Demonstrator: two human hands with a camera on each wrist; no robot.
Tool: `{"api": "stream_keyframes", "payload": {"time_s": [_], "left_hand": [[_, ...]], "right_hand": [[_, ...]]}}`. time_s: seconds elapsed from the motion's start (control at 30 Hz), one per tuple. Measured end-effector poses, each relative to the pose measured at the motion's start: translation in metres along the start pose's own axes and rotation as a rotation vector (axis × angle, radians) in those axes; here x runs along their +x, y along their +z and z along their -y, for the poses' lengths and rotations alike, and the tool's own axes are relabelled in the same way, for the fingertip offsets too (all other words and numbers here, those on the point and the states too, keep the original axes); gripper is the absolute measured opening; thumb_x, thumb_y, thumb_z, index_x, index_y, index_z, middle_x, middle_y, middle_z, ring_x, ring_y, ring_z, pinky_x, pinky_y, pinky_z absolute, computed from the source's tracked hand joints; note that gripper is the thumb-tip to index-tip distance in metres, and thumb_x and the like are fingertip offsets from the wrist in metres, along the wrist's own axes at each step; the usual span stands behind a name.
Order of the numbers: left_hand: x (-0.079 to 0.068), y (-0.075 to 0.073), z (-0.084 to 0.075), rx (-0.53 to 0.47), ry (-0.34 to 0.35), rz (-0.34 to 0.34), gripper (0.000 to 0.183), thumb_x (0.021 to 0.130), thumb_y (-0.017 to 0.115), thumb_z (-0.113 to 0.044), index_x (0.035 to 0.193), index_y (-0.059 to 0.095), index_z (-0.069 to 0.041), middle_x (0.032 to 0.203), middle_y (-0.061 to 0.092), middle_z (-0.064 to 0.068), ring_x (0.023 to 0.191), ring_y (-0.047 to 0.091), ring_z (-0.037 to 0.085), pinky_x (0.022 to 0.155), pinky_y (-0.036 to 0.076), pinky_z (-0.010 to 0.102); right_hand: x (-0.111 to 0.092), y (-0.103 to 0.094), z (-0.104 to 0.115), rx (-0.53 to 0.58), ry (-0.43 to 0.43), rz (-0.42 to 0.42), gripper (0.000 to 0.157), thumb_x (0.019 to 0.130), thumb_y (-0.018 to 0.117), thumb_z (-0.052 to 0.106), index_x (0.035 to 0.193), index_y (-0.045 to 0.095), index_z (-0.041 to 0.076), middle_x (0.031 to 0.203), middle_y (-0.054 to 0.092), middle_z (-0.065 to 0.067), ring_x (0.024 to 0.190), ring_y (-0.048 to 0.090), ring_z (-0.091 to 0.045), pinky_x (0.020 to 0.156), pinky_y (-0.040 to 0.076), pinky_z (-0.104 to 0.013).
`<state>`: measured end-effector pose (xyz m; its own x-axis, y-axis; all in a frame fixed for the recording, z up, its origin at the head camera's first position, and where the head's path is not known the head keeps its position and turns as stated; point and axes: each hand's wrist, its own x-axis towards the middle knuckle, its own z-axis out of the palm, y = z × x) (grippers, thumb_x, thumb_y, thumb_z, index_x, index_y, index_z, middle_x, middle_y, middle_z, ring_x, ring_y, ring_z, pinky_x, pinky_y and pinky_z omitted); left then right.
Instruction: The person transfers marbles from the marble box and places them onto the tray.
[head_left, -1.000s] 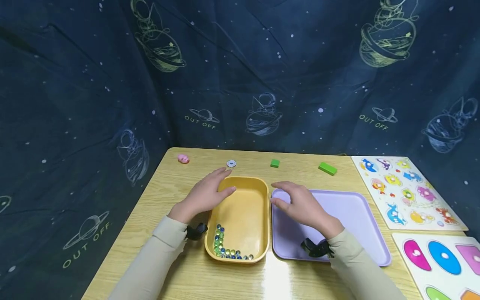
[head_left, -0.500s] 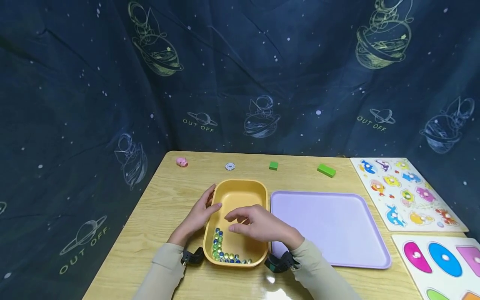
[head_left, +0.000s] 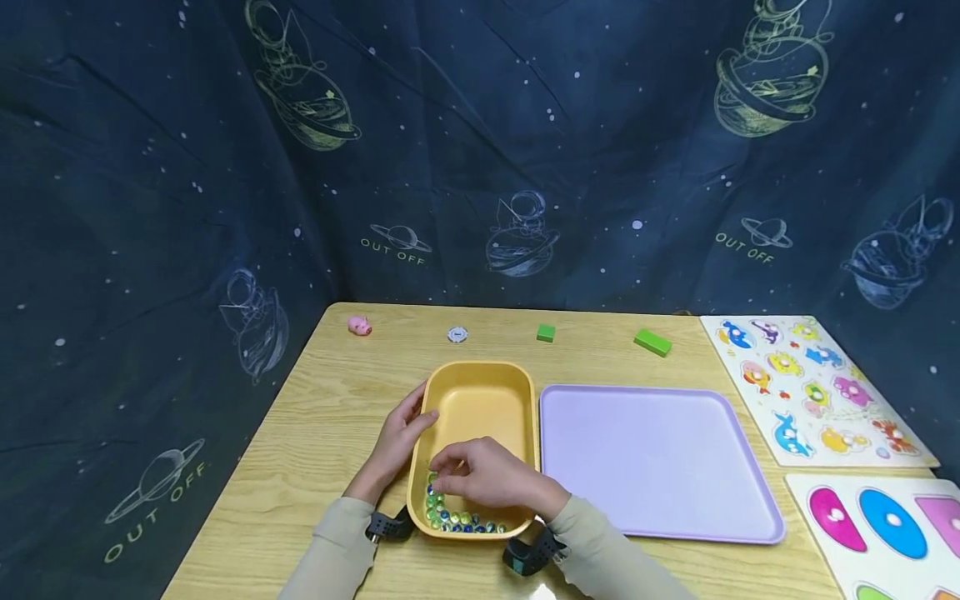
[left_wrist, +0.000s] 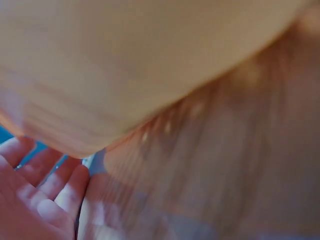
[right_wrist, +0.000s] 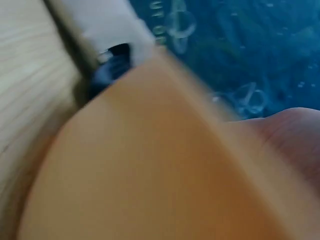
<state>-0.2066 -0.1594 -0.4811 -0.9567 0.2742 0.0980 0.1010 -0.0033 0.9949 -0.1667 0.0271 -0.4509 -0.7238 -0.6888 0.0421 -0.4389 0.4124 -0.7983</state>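
A deep yellow tray point(head_left: 480, 400) stands on the table, with green, yellow and blue glass marbles point(head_left: 437, 510) gathered along its near-left corner and front wall. My left hand point(head_left: 396, 442) holds the tray's left side, thumb at the rim and fingers on the outer wall; in the left wrist view its fingers point(left_wrist: 60, 180) lie against the tray's wall. My right hand point(head_left: 491, 473) is over the tray's inside, its fingertips right at the upper end of the left row of marbles. Thumb and forefinger stand apart there. The right wrist view mostly shows the blurred tray wall point(right_wrist: 140, 150).
A flat purple tray point(head_left: 645, 458) lies just right of the yellow one. Along the back sit a pink pig point(head_left: 359, 325), a poker chip point(head_left: 457, 334) and two green blocks point(head_left: 546, 333). Two puzzle boards point(head_left: 813, 392) lie at the right.
Both hands came down from above the trays. My left hand took hold of the yellow tray's side. My right hand moved left from over the purple tray, down to the marbles.
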Motion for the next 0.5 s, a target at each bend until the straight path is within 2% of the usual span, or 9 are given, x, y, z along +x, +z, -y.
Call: {"api": "stream_keyframes", "payload": {"time_s": [0.07, 0.17, 0.27, 0.37, 0.5], "left_hand": [[-0.002, 0.002, -0.005, 0.007, -0.006, 0.022, 0.053, 0.094, 0.045, -0.008, 0.142, 0.022, -0.001, 0.139, 0.031, 0.026, 0.118, 0.04, 0.044, 0.09, 0.039, 0.051], [-0.003, 0.002, -0.004, 0.011, -0.004, 0.056, 0.055, 0.095, 0.046, -0.011, 0.143, 0.02, -0.003, 0.143, 0.027, 0.022, 0.121, 0.038, 0.041, 0.092, 0.039, 0.048], [-0.005, 0.001, -0.003, 0.026, -0.008, 0.072, 0.057, 0.094, 0.047, -0.011, 0.144, 0.019, -0.005, 0.145, 0.024, 0.017, 0.125, 0.036, 0.037, 0.092, 0.041, 0.041], [-0.007, 0.0, 0.0, 0.037, -0.005, 0.052, 0.056, 0.093, 0.049, -0.009, 0.142, 0.023, -0.005, 0.143, 0.029, 0.018, 0.121, 0.04, 0.035, 0.087, 0.045, 0.032], [-0.005, -0.001, 0.012, 0.017, 0.005, -0.004, 0.05, 0.091, 0.053, -0.012, 0.138, 0.035, -0.006, 0.135, 0.04, 0.019, 0.115, 0.047, 0.034, 0.081, 0.048, 0.027]], "right_hand": [[0.0, 0.003, -0.001, -0.018, 0.008, -0.002, 0.024, 0.085, 0.063, 0.028, 0.101, 0.066, 0.011, 0.08, 0.064, 0.015, 0.072, 0.057, 0.003, 0.067, 0.044, -0.015], [0.0, 0.005, -0.002, -0.065, 0.028, -0.015, 0.023, 0.084, 0.065, 0.026, 0.1, 0.066, 0.011, 0.077, 0.062, 0.016, 0.069, 0.056, 0.004, 0.066, 0.044, -0.015], [-0.001, 0.008, -0.005, -0.127, 0.058, -0.015, 0.022, 0.082, 0.067, 0.027, 0.099, 0.066, 0.013, 0.072, 0.059, 0.017, 0.065, 0.053, 0.004, 0.065, 0.043, -0.015], [-0.003, 0.01, -0.007, -0.15, 0.069, 0.026, 0.023, 0.08, 0.068, 0.026, 0.099, 0.066, 0.014, 0.068, 0.057, 0.018, 0.062, 0.051, 0.005, 0.063, 0.042, -0.014], [-0.007, 0.011, -0.007, -0.145, 0.006, 0.123, 0.024, 0.08, 0.068, 0.025, 0.102, 0.065, 0.015, 0.068, 0.057, 0.018, 0.061, 0.052, 0.006, 0.062, 0.042, -0.012]]}}
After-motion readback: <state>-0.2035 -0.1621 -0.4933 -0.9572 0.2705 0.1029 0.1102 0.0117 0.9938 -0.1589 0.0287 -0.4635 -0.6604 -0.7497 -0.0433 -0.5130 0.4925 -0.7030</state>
